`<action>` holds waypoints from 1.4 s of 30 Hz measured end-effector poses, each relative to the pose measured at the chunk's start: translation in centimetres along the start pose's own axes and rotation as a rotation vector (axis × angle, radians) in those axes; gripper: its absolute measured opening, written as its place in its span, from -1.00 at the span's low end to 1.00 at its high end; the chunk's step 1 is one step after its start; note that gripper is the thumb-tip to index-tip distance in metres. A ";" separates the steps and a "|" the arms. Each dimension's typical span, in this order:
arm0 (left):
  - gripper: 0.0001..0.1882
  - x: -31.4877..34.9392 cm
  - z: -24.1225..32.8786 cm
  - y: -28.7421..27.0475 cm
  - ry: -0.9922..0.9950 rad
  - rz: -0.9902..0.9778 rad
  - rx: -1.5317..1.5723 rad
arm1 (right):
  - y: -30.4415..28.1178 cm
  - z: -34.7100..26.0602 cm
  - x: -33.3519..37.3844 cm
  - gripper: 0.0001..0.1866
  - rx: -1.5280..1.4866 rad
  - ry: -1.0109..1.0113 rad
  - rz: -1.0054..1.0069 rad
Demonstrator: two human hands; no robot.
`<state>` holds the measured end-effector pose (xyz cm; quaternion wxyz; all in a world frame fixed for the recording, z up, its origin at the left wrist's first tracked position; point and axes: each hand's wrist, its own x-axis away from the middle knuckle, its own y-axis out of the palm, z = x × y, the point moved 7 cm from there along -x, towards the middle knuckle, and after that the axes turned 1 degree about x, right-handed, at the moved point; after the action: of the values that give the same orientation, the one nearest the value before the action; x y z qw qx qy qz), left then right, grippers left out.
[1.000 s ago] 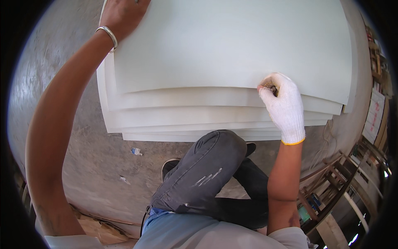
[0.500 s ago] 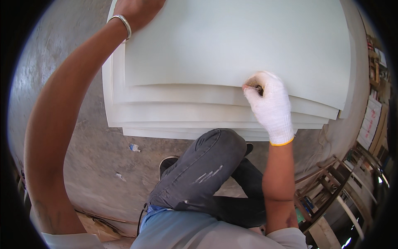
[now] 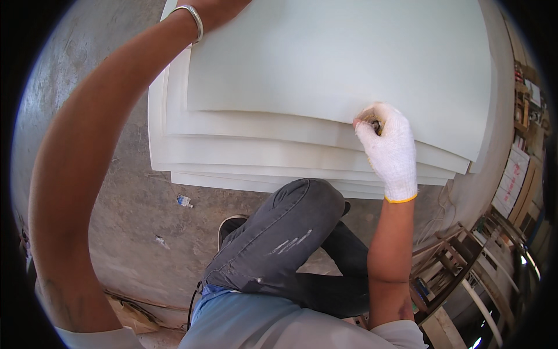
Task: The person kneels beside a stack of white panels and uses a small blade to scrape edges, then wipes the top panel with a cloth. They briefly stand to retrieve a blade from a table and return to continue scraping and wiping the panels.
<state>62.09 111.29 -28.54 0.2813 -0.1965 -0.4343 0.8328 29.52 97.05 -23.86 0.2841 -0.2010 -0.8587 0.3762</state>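
A stack of large pale sheets (image 3: 232, 157) lies on the concrete floor, its layers stepped along the near edge. My right hand (image 3: 392, 151), in a white knitted glove with a yellow cuff, grips a small dark tool (image 3: 376, 124) pressed against the near edge of the top sheet (image 3: 337, 64). My left arm reaches far up over the stack; a silver bracelet (image 3: 192, 17) circles the wrist. My left hand (image 3: 224, 7) rests on the top sheet near its far left, with the fingers cut off by the picture's upper edge.
My bent knee in grey jeans (image 3: 290, 227) and a dark shoe (image 3: 229, 224) sit just below the stack. A small scrap (image 3: 184, 201) lies on the floor (image 3: 116, 192). Wooden frames and slats (image 3: 453, 267) crowd the lower right.
My gloved right hand has slid left along the top sheet's near edge with the tool. My left hand has gone further up, partly leaving the picture.
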 end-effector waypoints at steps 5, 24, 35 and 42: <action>-0.63 -0.2 -0.1 -0.1 0.004 0.005 -0.003 | 0.9 -1.7 -0.1 -0.92 0.056 -0.120 0.021; -0.72 -0.7 -0.5 0.2 0.012 0.018 -0.006 | 0.1 -0.9 0.0 -0.92 -0.006 -0.059 0.000; -0.76 -0.8 -0.7 0.5 0.020 0.034 -0.006 | 1.6 -2.9 -0.4 -0.89 0.000 -0.082 -0.009; -0.77 -0.8 -0.2 0.6 0.013 0.023 0.005 | 1.2 -2.3 -0.3 -0.90 -0.020 -0.040 0.002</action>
<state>62.70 110.62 -29.07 0.2751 -0.2062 -0.4280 0.8359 31.37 98.85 -23.58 0.2643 -0.1972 -0.8677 0.3719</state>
